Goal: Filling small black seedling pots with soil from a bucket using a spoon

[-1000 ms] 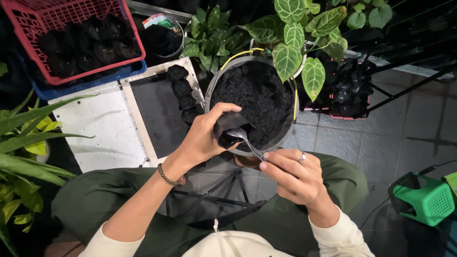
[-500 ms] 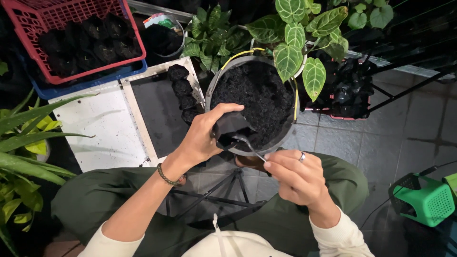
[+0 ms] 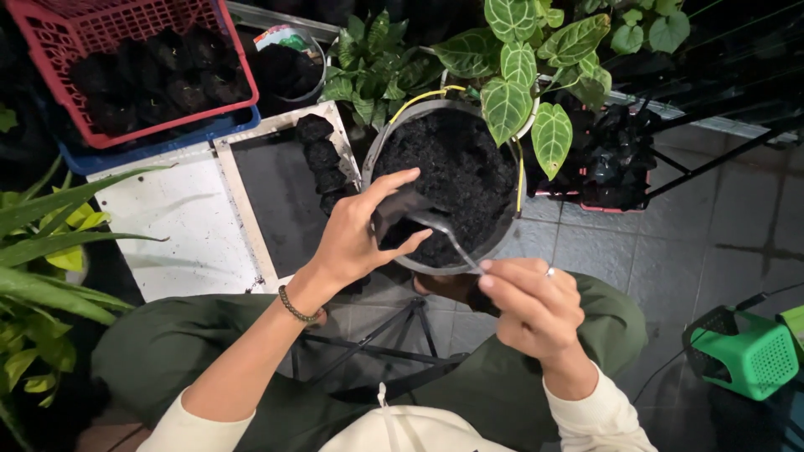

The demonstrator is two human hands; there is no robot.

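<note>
Green, strap-like leaves fringe the far left, beside a white board on the floor. Above it a red crate nests in a blue one and holds rows of small black bags already packed with soil, gathered there so they stand upright against each other. On the grey tray next to the board, a short column of filled bags lines the right-hand edge, close to the soil supply and within easy reach.

At the centre, the left hand holds a small black bag tipped over the near rim of the big round tub of dark soil; thumb and fingers are spread around the bag's mouth, seemingly to keep it gaping. Held over the tub, any spill would drop back into the soil. The right hand pinches the end of a metal spoon handle between thumb and fingertips, the bowl poked into the bag's opening, angled as if to tip soil in.

Behind the tub stands a plant with broad, white-veined leaves; to its right a heap of empty black bags sits in a low tray. A green plastic stool stands on the tiled floor at far right.
</note>
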